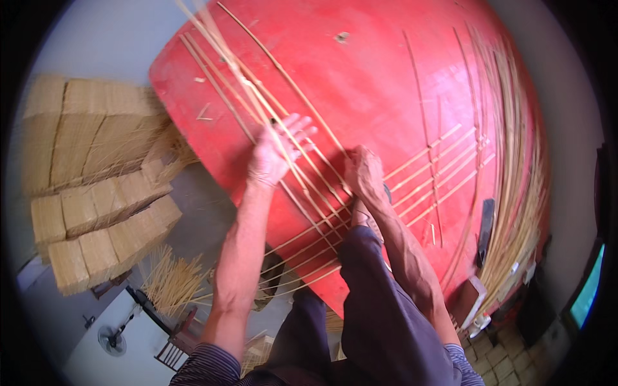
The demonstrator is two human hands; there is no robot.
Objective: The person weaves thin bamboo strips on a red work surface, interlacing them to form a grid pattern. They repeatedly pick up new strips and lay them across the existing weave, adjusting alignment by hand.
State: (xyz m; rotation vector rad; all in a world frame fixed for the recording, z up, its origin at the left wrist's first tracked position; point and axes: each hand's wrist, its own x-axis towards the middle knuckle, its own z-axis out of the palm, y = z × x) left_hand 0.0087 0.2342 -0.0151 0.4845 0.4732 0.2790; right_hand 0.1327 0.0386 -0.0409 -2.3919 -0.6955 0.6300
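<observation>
Pale bamboo strips (pixel 309 96) slant across the red board and cross other strips (pixel 302 241) in an open weave at its near edge. My left hand (pixel 277 151) is held palm up with fingers spread, and several of the slanting strips pass across it; some are smeared by motion. Beside it on the right, my right hand (pixel 364 170) is curled down at the crossing, closed against a long strip; its fingertips are partly hidden. The ends of the crosswise strips (pixel 444 167) stick out to the right of this hand. My foot (pixel 360 215) presses near the weave.
The red board (pixel 360 71) spreads under the work. A bundle of long strips (pixel 515 193) lies along its right side, next to a dark flat blade-like piece (pixel 486 231). Stacked pale bundles (pixel 96 128) and loose sticks (pixel 170 283) stand at left. A fan (pixel 112 340) is at lower left.
</observation>
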